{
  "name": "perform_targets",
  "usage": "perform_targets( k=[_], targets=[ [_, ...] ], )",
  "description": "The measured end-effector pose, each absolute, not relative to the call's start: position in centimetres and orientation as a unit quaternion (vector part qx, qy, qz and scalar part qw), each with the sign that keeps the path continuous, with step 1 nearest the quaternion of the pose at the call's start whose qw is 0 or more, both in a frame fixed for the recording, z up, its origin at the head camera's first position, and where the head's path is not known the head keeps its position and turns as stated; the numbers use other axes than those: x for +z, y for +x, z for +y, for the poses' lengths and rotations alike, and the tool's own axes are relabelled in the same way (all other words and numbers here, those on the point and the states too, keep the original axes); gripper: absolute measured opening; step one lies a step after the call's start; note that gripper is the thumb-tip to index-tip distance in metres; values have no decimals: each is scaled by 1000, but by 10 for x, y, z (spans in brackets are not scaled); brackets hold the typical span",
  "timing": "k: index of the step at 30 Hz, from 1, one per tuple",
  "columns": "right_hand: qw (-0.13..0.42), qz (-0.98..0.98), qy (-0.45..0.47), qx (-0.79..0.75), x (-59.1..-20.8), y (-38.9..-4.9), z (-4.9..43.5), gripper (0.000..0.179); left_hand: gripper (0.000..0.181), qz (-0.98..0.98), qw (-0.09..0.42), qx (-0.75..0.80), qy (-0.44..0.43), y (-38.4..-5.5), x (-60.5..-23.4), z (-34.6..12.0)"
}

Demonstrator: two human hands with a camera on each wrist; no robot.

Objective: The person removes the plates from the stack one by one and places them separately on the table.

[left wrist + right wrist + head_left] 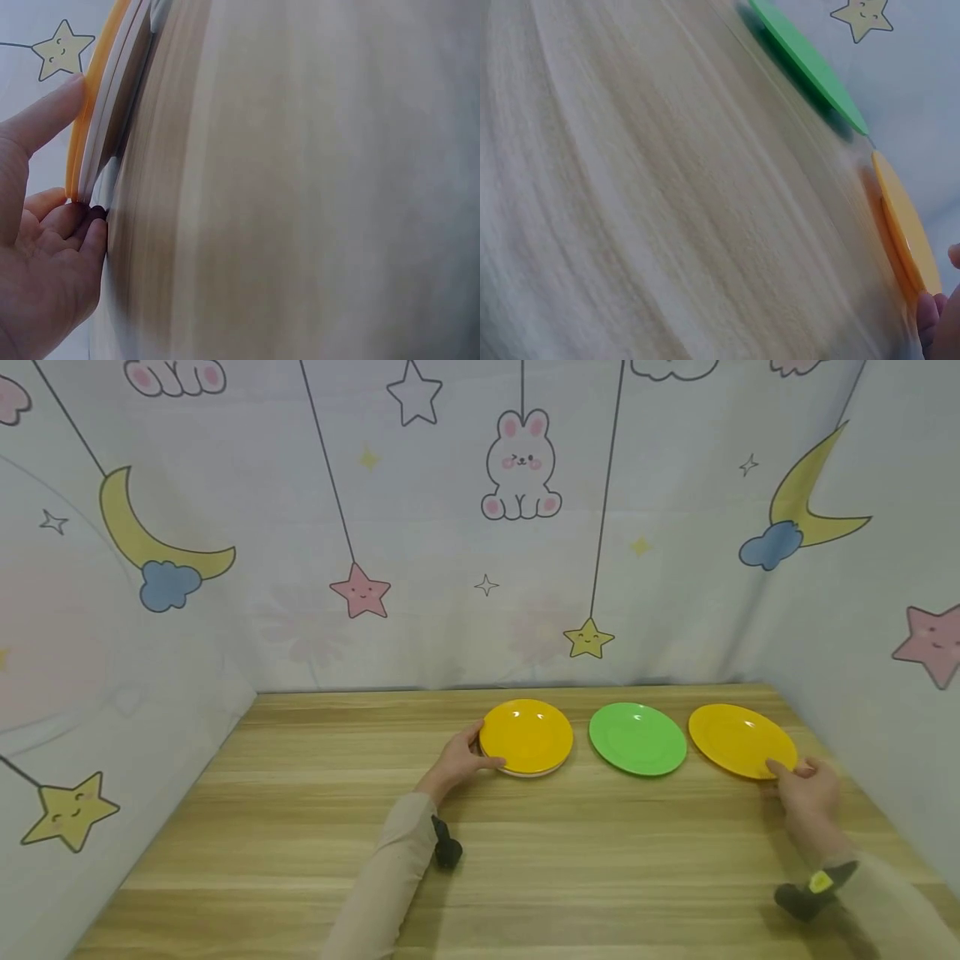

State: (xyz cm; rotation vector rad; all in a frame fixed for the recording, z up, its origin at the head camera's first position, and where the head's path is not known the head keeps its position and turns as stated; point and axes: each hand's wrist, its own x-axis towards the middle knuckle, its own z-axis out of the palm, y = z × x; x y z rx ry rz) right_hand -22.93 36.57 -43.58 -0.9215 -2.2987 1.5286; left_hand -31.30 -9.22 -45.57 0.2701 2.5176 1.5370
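Observation:
A yellow plate (pixel 527 735) tops a small stack, and a pale rim shows beneath it. My left hand (pixel 459 762) grips the stack's left side. In the left wrist view its thumb (pixel 64 105) lies on the yellow rim, while the other fingers reach under the layered white edges (pixel 105 105). At the far right is another yellow plate (pixel 741 740); my right hand (pixel 810 789) pinches its near right rim. Only a few fingertips (pixel 928 309) of that hand show in the right wrist view, at the plate's lower edge. Between the two lies a green plate (pixel 637 739), touched by neither hand.
All the plates are near the back edge of a wood-grain table (pixel 525 877). A pale cloth backdrop (pixel 435 510) printed with stars, moons and a rabbit rises behind and on both sides. Each forearm carries a black wrist device, such as the left one (pixel 447 850).

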Motion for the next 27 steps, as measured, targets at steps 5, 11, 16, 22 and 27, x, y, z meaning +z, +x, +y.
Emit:
perform_targets(
  k=[5, 11, 16, 22, 27],
  targets=[
    [127, -832, -292, 454, -430, -234, 363, 78, 88, 844, 89, 522, 87, -314, -457, -93],
    [130, -822, -237, 501, -420, -243, 344, 78, 88, 846, 89, 518, 86, -314, -457, -92],
    [131, -810, -214, 530, -415, -256, 325, 75, 87, 848, 90, 516, 85, -313, -455, -91],
    [115, -829, -185, 514, -416, -267, 301, 70, 87, 849, 89, 514, 84, -312, -454, -91],
    [87, -845, -135, 510, -418, -269, 282, 70, 87, 848, 88, 516, 83, -312, -455, -91]
  ],
)
